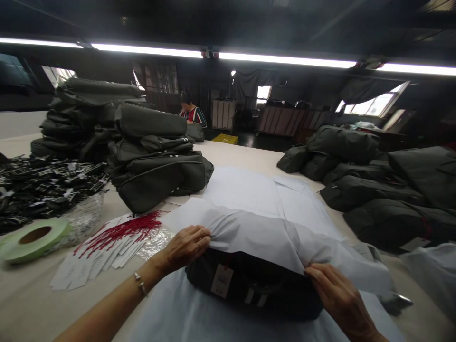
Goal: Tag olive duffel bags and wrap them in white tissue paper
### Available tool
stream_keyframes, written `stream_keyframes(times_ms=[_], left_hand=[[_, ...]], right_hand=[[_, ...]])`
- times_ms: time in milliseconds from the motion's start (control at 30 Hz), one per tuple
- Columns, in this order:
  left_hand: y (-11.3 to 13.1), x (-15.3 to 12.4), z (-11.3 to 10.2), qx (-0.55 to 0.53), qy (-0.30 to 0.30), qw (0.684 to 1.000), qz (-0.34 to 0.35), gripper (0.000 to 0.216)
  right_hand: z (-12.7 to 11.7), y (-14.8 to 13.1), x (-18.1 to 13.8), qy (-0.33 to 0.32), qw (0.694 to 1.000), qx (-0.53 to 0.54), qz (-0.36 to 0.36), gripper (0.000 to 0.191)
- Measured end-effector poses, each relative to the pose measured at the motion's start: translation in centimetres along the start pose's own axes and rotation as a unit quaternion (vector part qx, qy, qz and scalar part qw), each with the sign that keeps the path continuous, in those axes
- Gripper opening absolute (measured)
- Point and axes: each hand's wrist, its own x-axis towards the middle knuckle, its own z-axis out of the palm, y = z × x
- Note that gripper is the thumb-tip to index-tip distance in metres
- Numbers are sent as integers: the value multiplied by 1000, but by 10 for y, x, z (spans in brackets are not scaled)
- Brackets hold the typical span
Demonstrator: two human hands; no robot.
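A dark green bag lies in front of me with a white hang tag on its near side. White wrapping paper covers its top and runs on across the table behind it. My left hand pinches the paper's near edge at the bag's left end. At the right end, my right hand grips the same edge between thumb and fingers. More pale sheet shows under and in front of the bag.
Stacked dark bags stand at left, with another pile at right. Left of me lie white tags with red strings, a pale green tape roll and a heap of straps. A person is at the far side.
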Motion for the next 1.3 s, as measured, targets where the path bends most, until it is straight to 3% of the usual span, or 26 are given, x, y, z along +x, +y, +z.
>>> stream_keyframes(times_ms=[100,200,367,467,600,667,733,833,933,1033,1167,1300], left_hand=[[0,-2,-5,11,-12,1000,-18,15],[1,0,-9,51,-12,999,-13,17],[15,11,-20,80,-58,994,40,18],[22,12,-21,85,-86,991,59,16],[15,-2,-19,63,-120,990,42,10],[8,-6,-24,10,-127,992,19,7],[1,5,-34,-66,-103,992,-12,19],[-4,55,-40,-120,-39,990,-60,31],[7,122,-18,-99,-29,994,-45,39],[29,162,26,-88,-89,992,16,56],[46,161,71,-90,-188,976,63,72],[43,154,76,-72,-235,968,58,80]], right_hand=[[0,9,-5,-12,1000,0,-12,13],[-16,17,5,-7,1000,16,-12,21],[-39,24,69,75,980,70,171,28],[-15,24,95,0,980,88,181,42],[33,15,72,-173,977,55,112,51],[45,7,52,-202,975,17,89,53],[46,-1,41,-200,977,-13,70,56],[41,-8,43,-200,977,-31,67,56],[37,-13,52,-216,973,-22,83,55],[33,-16,56,-212,971,30,109,54],[13,-11,59,-129,951,197,201,43],[-10,4,60,21,906,258,335,44]])
